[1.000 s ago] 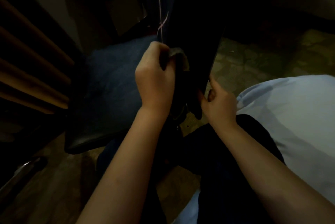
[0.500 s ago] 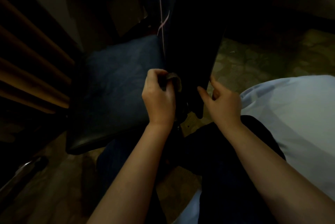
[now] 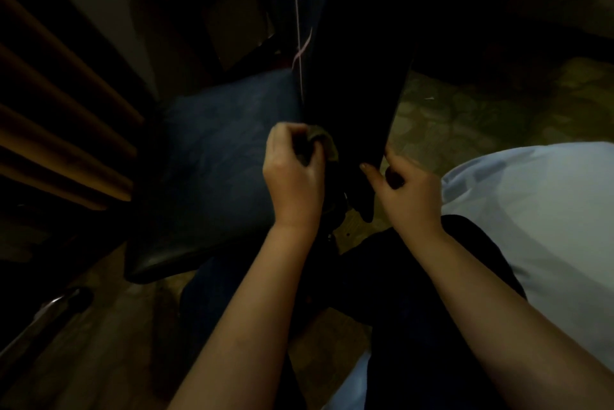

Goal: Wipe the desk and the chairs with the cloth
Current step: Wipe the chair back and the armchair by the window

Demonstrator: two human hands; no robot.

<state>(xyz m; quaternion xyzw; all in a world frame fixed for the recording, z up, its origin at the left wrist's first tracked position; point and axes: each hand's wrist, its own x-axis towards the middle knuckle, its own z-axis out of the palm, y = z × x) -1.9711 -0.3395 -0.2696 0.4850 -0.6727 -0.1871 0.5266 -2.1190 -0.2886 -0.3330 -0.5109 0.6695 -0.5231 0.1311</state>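
Note:
A dark office chair stands in front of me in dim light, its blue padded seat [image 3: 219, 157] to the left and its black backrest [image 3: 358, 77] rising up the middle. My left hand [image 3: 292, 173] grips a small bunched grey cloth [image 3: 320, 140] against the lower left edge of the backrest. My right hand [image 3: 408, 187] holds the backrest's lower right edge, thumb on the back face and fingers curled round the rim. The desk is not in view.
Wooden slats [image 3: 59, 130] run along the left. A chair-base leg with a metal part [image 3: 46, 313] lies at lower left. Patterned floor [image 3: 465, 110] shows to the right. My dark trousers and pale shirt [image 3: 531, 210] fill the lower right.
My left hand has slid the cloth down the backrest's left edge, from well above the seat to near the bottom. My right hand has stayed on the lower right edge.

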